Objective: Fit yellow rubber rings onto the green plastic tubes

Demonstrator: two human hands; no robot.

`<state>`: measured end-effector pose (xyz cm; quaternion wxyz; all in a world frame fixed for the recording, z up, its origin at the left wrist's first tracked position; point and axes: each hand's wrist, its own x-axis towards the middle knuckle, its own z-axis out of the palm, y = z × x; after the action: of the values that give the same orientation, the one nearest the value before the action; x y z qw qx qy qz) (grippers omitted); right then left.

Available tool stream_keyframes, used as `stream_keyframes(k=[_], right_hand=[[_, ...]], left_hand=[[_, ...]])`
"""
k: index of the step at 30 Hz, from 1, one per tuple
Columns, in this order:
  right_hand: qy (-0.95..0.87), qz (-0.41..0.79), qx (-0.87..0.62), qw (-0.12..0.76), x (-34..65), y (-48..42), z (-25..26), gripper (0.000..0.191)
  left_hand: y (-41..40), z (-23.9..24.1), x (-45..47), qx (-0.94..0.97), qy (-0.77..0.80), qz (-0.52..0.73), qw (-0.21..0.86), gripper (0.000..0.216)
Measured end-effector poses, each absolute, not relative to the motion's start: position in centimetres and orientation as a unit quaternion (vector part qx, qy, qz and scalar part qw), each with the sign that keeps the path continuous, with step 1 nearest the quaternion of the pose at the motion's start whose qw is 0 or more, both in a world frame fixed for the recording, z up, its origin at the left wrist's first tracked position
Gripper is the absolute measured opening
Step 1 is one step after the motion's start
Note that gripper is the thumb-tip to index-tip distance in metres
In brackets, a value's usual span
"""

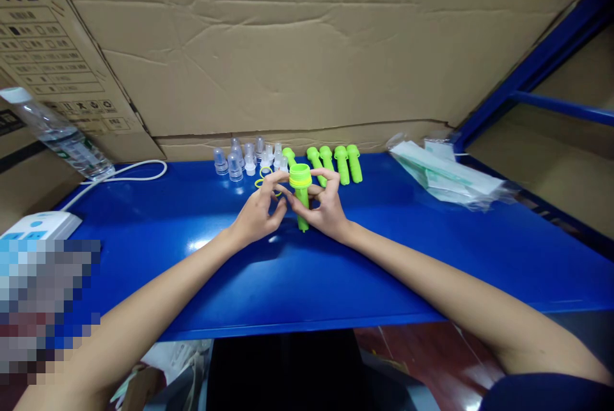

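Observation:
A bright green tube [302,200], shaped like a flashlight body, stands roughly upright between my hands with its wide threaded mouth on top. Around its neck, under the thread, sits a yellow ring [300,182]. My left hand [261,211] has its index fingertip at the ring's left side, its fingers curled against the tube. My right hand [329,209] grips the tube from the right, thumb on the body and index finger at the neck. Just behind my left hand lie loose yellow rings [265,172], partly hidden by my fingers.
Clear plastic caps [235,167] and small white-clear parts [268,156] stand at the back, beside several more green tubes [341,164]. Plastic-wrapped packets [441,171] lie at the right. A water bottle [62,136], a cable [139,171] and a power strip [45,225] are at the left.

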<state>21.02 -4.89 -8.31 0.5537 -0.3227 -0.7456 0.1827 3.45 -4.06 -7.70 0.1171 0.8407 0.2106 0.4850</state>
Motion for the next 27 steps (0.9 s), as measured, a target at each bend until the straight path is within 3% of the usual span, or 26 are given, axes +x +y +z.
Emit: stream_keyframes(k=[9,27], right_hand=[[-0.748,0.203,-0.275,0.568,20.9,-4.5,-9.1,0.054],[-0.747,0.245,-0.272,0.555,20.7,-4.8,-8.7,0.049]], left_hand=[[-4.3,-8.0,3.5,0.851,0.205,0.482,0.034,0.05],[-3.8,-8.5,3.2,0.847,0.22,0.479,0.074,0.054]])
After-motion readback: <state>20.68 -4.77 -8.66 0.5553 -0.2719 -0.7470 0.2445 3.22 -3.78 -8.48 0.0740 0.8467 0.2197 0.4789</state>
